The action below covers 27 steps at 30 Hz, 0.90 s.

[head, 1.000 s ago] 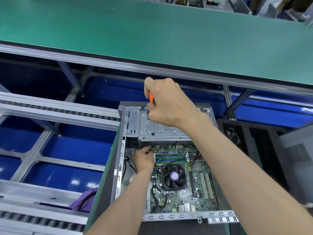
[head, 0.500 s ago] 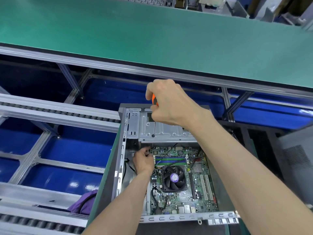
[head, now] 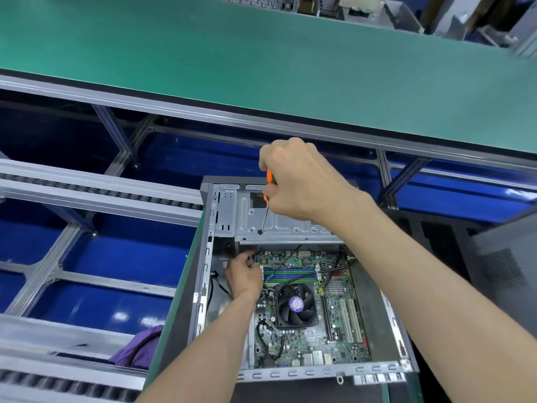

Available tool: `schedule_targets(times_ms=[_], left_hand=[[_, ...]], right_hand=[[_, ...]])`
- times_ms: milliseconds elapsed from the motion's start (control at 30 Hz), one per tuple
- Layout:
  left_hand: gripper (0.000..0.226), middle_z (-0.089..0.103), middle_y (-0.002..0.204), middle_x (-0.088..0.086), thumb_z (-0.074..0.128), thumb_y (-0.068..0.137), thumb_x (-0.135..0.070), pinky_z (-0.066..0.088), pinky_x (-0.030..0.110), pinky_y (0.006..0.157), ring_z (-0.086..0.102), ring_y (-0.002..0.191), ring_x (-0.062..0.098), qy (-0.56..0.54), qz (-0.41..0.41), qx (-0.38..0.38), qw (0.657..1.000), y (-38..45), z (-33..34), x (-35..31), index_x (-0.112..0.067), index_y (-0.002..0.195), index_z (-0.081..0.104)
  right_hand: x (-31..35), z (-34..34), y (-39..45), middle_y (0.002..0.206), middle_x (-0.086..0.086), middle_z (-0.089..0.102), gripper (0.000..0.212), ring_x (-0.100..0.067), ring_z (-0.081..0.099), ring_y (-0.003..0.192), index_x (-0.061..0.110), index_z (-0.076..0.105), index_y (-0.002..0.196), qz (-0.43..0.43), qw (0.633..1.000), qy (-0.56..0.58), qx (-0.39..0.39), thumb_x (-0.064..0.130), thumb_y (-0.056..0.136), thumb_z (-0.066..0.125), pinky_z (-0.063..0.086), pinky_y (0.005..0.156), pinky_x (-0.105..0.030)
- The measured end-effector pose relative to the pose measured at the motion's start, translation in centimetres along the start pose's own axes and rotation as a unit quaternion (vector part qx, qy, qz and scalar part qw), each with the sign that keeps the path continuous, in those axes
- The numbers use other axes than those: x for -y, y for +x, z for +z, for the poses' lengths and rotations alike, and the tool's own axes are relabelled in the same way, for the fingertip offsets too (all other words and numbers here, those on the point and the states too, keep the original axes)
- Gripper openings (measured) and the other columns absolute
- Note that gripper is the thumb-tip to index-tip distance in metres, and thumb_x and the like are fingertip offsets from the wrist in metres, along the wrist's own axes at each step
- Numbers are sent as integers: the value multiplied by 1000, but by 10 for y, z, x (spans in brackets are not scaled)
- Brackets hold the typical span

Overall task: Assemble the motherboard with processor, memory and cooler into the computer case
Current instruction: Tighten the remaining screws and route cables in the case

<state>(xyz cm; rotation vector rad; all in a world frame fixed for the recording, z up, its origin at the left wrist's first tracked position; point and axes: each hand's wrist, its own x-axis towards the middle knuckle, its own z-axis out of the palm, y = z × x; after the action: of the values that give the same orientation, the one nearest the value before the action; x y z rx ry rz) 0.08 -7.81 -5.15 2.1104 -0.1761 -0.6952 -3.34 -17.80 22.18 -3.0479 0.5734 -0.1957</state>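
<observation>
Green worktop [head: 261, 62] across the far field, with grey roller rails [head: 96, 193] and blue bins below it at left. Open computer case [head: 209, 257] lying on its side in front of me, its steel drive cage [head: 279, 225] at the far end. Motherboard [head: 334, 327] seated flat on the case floor, carrying the cooler [head: 295, 305] with its black fan (purple hub label) near the centre, the memory [head: 290, 275] slots just beyond the cooler, and white expansion slots to the right. My right hand [head: 302, 181] is held above the drive cage, fingers curled tight round the orange handle of a screwdriver [head: 268, 181], whose thin shaft points down toward the far left corner of the board. My left hand [head: 244, 274] sits inside the case at that same corner, fingertips pinched together beside the shaft's lower end; what they hold I cannot tell. Purple cloth [head: 139, 347] lies outside the case at lower left.
</observation>
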Motion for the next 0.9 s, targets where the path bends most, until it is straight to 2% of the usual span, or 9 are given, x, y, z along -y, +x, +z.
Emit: schedule_targets(times_ms=[133,267,333,400,500,600,700,800,900], left_hand=[[43,64,86,-3,59,91,5,51,27,89,63,86,16,-12,-5,5,1000,0,0,0,-18,126,66],[42,65,88,-2,60,91,3,46,21,85,62,84,15,-3,-4,-1,1000,1,0,0,-18,126,66],[42,66,89,-1,59,91,3,44,20,85,61,81,13,-1,-6,-1,1000,2,1,1,-18,126,66],[41,65,88,-2,59,91,3,44,20,84,59,78,10,1,-9,2,1000,1,1,0,-18,126,66],[40,65,89,-1,59,92,2,44,21,84,60,82,14,4,-6,5,1000,2,-1,0,-17,125,67],[40,66,88,-4,58,91,2,44,22,86,59,78,9,1,-11,4,1000,3,-1,0,-19,124,68],[40,63,81,-9,59,91,1,45,22,84,56,74,0,-3,-8,2,1000,4,1,3,-21,122,68],[40,63,79,-10,58,91,1,46,22,84,60,76,10,9,5,-2,1000,4,2,5,-20,123,69],[39,64,78,-10,58,91,0,47,22,84,62,75,11,9,12,-3,1000,5,1,6,-20,123,69]], right_hand=[[1,4,-3,67,-2,30,25,-33,42,68,10,44,82,21,997,-53,-56,28,91,59,34,59,-37],[-5,-6,5,95,-5,56,24,-33,56,85,9,62,96,-17,999,17,25,20,75,61,50,69,-40],[-3,-8,8,95,-5,59,24,-33,57,88,8,65,95,-10,999,27,39,14,72,60,52,72,-41],[2,-3,10,82,-6,53,9,-35,55,78,9,56,81,5,1000,6,16,15,78,61,46,62,-39],[11,1,9,67,0,27,43,-25,34,55,17,26,65,8,998,-52,-40,23,89,61,27,57,-36],[7,-7,13,83,-8,50,12,-35,55,74,9,58,81,-23,999,-28,17,20,78,63,42,57,-39],[2,-12,12,100,-14,61,34,-37,60,94,2,67,102,-32,997,-16,67,14,71,61,54,72,-47],[4,-2,8,78,-5,44,18,-35,51,76,6,52,90,-5,1000,-25,7,23,87,59,40,60,-39],[8,-3,6,69,0,28,30,-27,36,60,12,39,76,2,998,-63,-28,29,91,58,27,57,-36]])
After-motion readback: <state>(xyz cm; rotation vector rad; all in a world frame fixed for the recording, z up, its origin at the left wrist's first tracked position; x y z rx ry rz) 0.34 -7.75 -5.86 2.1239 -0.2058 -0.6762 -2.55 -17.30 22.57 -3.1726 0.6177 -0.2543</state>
